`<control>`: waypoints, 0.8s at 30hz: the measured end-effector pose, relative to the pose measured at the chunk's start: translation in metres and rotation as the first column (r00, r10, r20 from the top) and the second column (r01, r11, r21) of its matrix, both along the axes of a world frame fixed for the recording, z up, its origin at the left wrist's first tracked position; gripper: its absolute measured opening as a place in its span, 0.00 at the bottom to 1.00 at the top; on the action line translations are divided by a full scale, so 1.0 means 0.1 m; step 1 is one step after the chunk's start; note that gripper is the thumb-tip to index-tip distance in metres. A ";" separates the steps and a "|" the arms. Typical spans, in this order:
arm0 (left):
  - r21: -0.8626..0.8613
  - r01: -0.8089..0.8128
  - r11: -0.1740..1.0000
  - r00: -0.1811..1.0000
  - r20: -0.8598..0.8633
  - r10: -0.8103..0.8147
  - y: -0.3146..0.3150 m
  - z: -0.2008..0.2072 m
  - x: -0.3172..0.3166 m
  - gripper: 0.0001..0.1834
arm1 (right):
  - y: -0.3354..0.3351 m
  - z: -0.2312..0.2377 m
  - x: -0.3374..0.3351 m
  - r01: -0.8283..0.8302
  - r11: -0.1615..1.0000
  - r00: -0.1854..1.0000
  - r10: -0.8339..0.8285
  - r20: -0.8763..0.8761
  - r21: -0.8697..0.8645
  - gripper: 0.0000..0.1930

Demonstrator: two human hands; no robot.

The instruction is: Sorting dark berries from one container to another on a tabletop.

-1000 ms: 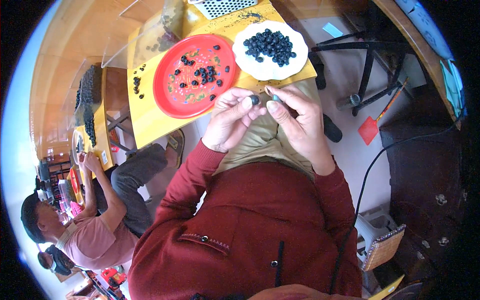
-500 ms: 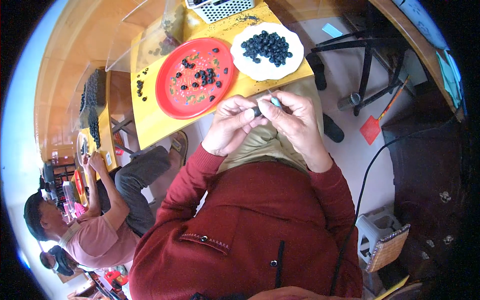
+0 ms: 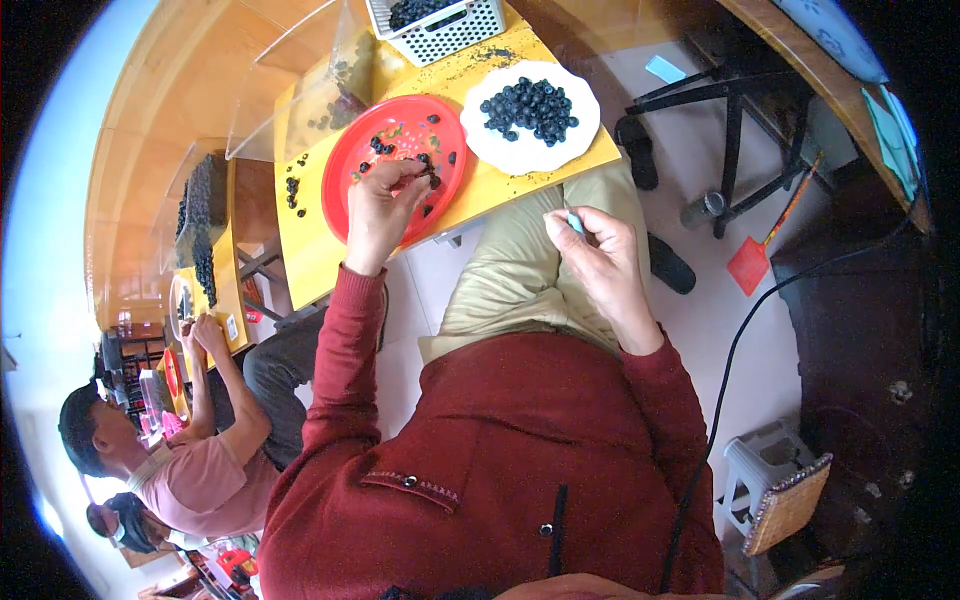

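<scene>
My left hand reaches over the red plate, which has a colourful pattern and several small round black beads on it. Its fingertips pinch among the beads, and whatever lies between them is hard to make out. Over my lap, my right hand is closed around a small light-blue tool; the rest of the tool is hidden by the fingers. A white scalloped plate to the right of the red one carries a pile of black beads.
A white perforated basket with dark beads stands at the table's far edge, beside a clear plastic sheet. Loose beads lie on the yellow table. To the left a co-worker sits; a grey stool stands at right.
My hands were together over my lap, the left one holding a black bead against the blue tool. The left has moved forward to the red plate; the right stays back with the tool.
</scene>
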State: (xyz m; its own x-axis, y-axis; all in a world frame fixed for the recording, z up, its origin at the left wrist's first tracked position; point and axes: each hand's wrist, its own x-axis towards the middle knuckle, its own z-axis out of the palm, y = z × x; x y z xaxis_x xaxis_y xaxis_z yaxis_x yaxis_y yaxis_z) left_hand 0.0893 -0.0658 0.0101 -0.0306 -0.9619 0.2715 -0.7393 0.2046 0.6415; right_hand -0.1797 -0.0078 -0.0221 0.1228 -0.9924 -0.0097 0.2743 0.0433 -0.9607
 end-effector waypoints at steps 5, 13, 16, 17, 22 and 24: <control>-0.116 0.224 0.968 0.957 0.213 -0.196 -0.18 0.07 -0.35 0.08 | 0.06 -0.07 -0.11 0.026 1.000 1.000 -0.026 0.015 0.018 0.09; -0.137 0.464 0.875 0.787 0.517 -0.337 -0.68 -0.15 -0.72 0.11 | 0.16 -0.11 -0.20 0.055 0.998 0.998 -0.055 0.003 0.042 0.09; -0.094 0.521 0.848 0.731 0.562 -0.387 -0.76 -0.20 -0.73 0.09 | 0.19 -0.13 -0.23 0.071 0.995 0.997 -0.072 0.010 0.065 0.09; -0.094 0.523 0.847 0.731 0.561 -0.389 -0.78 -0.21 -0.74 0.09 | 0.20 -0.14 -0.23 0.076 0.994 0.997 -0.077 0.012 0.081 0.08; -0.043 0.545 0.838 0.744 0.485 -0.459 -0.85 -0.21 -0.77 0.05 | 0.21 -0.17 -0.25 0.068 0.991 0.996 -0.074 0.054 0.111 0.08; -0.009 0.536 0.844 0.750 0.465 -0.471 -0.85 -0.20 -0.78 0.06 | 0.20 -0.18 -0.25 0.059 0.990 0.995 -0.068 0.067 0.125 0.09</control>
State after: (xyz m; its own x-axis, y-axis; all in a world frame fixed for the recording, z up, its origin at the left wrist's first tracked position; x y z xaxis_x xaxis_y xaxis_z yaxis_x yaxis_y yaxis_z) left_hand 0.0112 -0.1505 -0.0096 -0.6440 -0.7280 0.2350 -0.6936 0.6853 0.2221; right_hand -0.2050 0.0123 -0.0398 0.0646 -0.9900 -0.1252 0.3473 0.1400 -0.9272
